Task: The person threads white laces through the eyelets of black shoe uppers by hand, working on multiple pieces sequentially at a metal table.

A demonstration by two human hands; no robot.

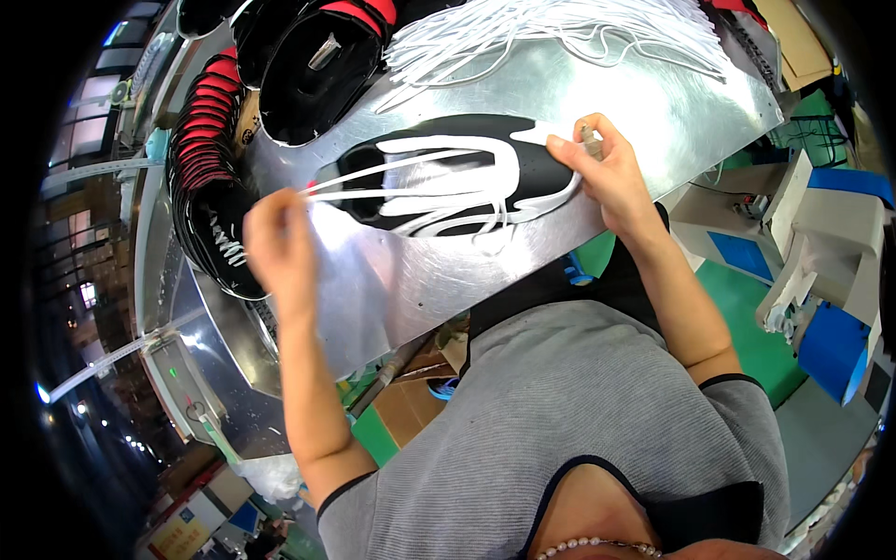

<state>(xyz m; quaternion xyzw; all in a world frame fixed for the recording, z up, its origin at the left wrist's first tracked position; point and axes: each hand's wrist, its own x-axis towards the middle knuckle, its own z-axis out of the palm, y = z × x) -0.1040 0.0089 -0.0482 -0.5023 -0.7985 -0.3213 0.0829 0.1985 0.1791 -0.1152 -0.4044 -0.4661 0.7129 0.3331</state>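
A black and white shoe upper lies flat on the metal table in front of me, its toe pointing right. White shoelaces run from its eyestay toward the left, stretched taut. My left hand, a little blurred, is closed around their ends beyond the upper's heel side. At the toe, my right hand grips the upper's edge between thumb and fingers. A small greyish metal piece shows between those fingers; its kind is unclear. A looser lace loop hangs along the upper's near edge.
The metal table spreads beneath. A heap of white laces lies at its far side. Nested black and red shoe uppers curve along the left, with more black uppers behind. Grey bins with blue pieces stand at the right.
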